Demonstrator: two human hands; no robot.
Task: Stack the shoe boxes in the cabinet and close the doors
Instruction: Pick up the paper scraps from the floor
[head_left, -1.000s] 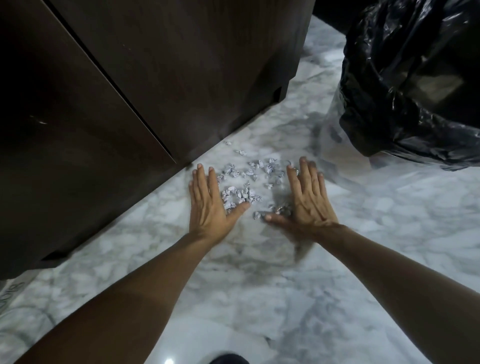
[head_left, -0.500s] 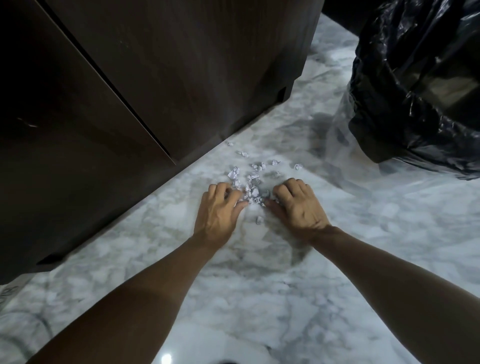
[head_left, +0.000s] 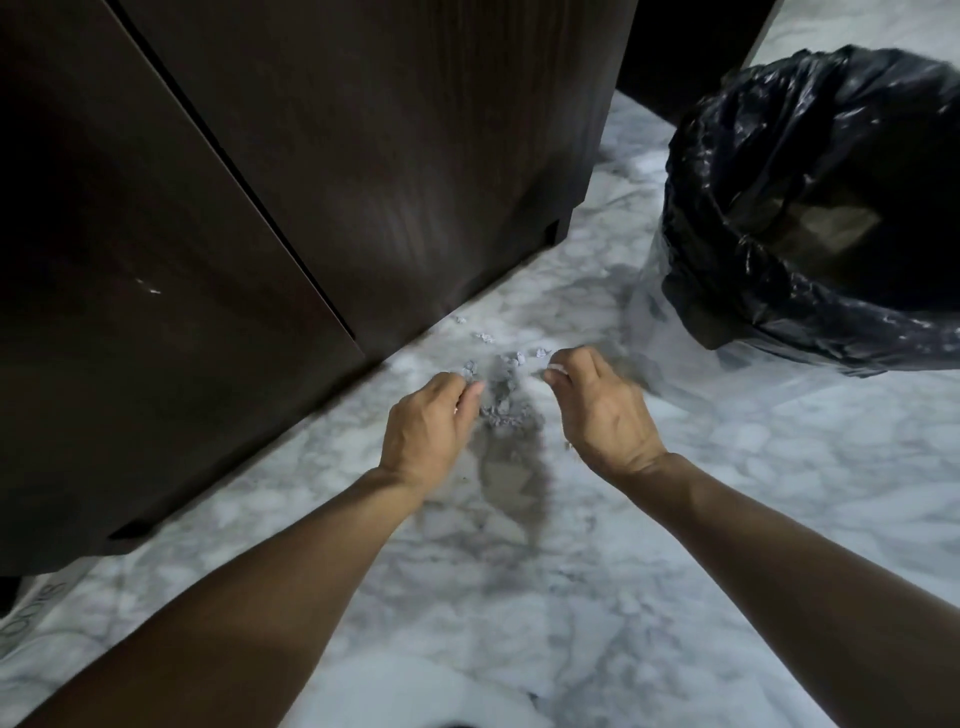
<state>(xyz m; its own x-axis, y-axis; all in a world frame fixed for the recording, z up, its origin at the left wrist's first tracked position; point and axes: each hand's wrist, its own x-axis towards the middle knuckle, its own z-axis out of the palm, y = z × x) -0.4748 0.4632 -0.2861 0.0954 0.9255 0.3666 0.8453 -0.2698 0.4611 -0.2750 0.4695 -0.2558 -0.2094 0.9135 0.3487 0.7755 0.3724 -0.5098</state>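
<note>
Both hands lifted off floor since earlier: left hand (head_left: 423, 426) and right hand (head_left: 602, 410) curled round paper scraps (head_left: 501, 400) (grip partly hidden). Keep fists closed, carry to bin (head_left: 810, 208).

Cabinet doors (head_left: 322, 156), upper left of the frame: dark brown wood-grain finish, smooth, with a dull satin sheen. Floor (head_left: 779, 493): polished white-and-grey veined marble, glossy, a bright reflection at bottom centre. Bin liner (head_left: 753, 260), upper right: thin black plastic film, crinkled and shiny. Small scraps (head_left: 501, 405), centre: crumpled, matt grey-white, paper-like bits.
</note>
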